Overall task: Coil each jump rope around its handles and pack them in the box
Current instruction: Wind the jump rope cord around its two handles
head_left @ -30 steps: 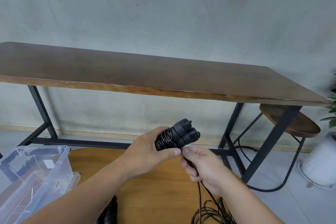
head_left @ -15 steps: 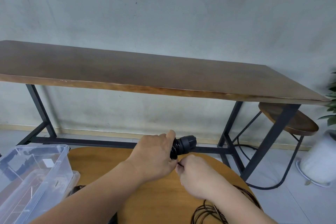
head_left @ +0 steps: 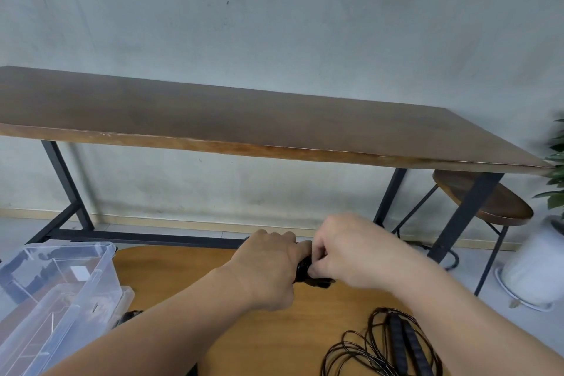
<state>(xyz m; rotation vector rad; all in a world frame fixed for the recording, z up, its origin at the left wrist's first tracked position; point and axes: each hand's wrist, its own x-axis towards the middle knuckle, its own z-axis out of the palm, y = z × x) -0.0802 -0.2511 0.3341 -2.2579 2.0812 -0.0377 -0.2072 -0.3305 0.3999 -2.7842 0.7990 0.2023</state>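
My left hand (head_left: 268,268) grips a black jump rope bundle (head_left: 306,272), its cord wound round the paired handles, just above the round wooden table (head_left: 183,278). My right hand (head_left: 351,253) is pressed against the bundle from the right, its fingers curled on the cord and handle ends. Most of the bundle is hidden between the two hands. A second jump rope (head_left: 393,342) lies loose on the table at the lower right, with its two black handles side by side. The clear plastic box (head_left: 61,284) stands at the left.
A long dark wooden bench table (head_left: 244,128) on black metal legs runs along the grey wall behind. A round stool (head_left: 485,198) and a white plant pot (head_left: 534,272) stand at the right. Another dark object (head_left: 131,314) peeks out beside the box.
Both hands have dropped with the bundle from chest height towards the table top. My right hand has come over the handle ends, covering them. The view has tipped down, showing the loose rope.
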